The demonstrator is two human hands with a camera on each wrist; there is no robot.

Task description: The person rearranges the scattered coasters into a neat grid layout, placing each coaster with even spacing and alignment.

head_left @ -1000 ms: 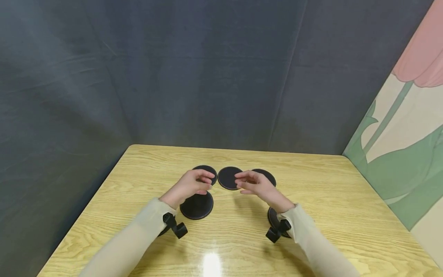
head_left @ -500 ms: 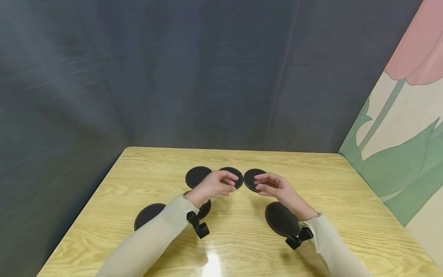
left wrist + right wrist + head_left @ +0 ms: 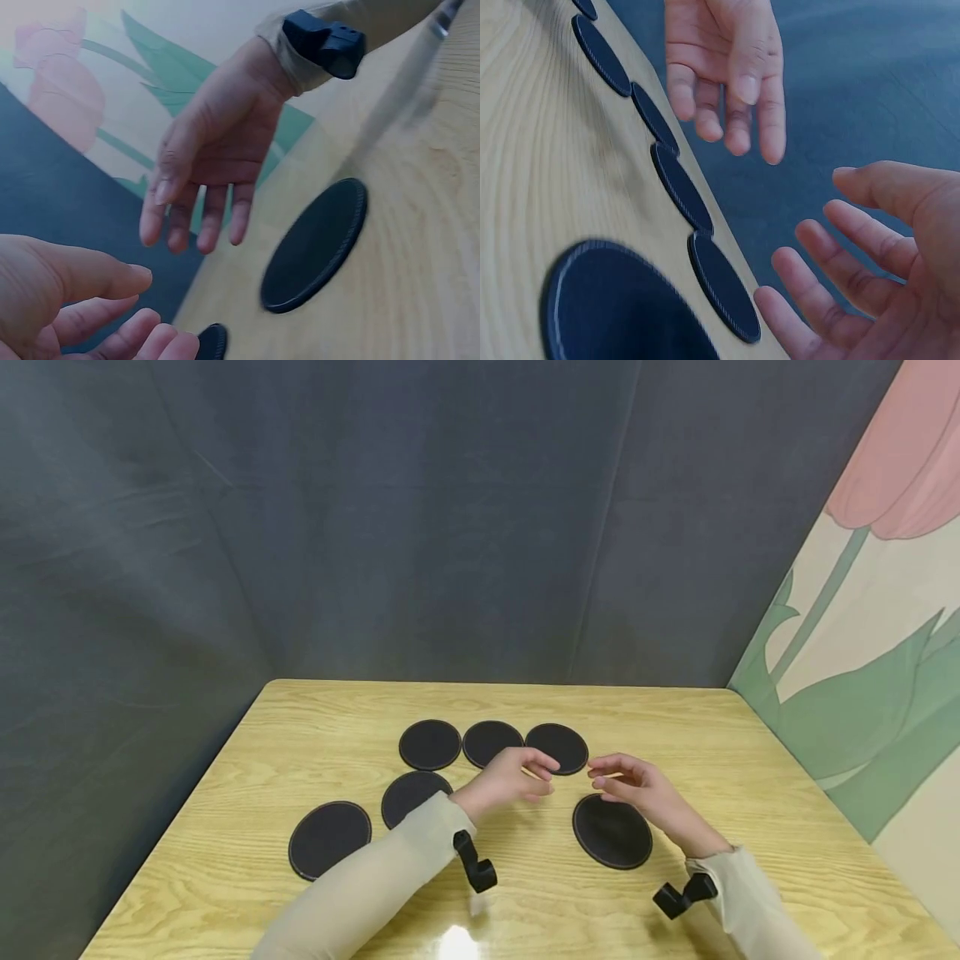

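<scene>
Here, loosely curved, empty hands (image 3: pixel 510 778) (image 3: pixel 641 789) hover, a sleeve (image 3: pixel 375 877) partly hiding two discs (image 3: pixel 326 837) (image 3: pixel 408 793), contact unclear.

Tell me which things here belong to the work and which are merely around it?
Likely part of the work:
- left hand and right hand, both holding nothing
- six black discs, lying flat

Likely just surroundings:
- wooden table, only supporting the discs
- dark curtain
- flower-patterned wall
- black wrist cameras, worn for recording
</scene>
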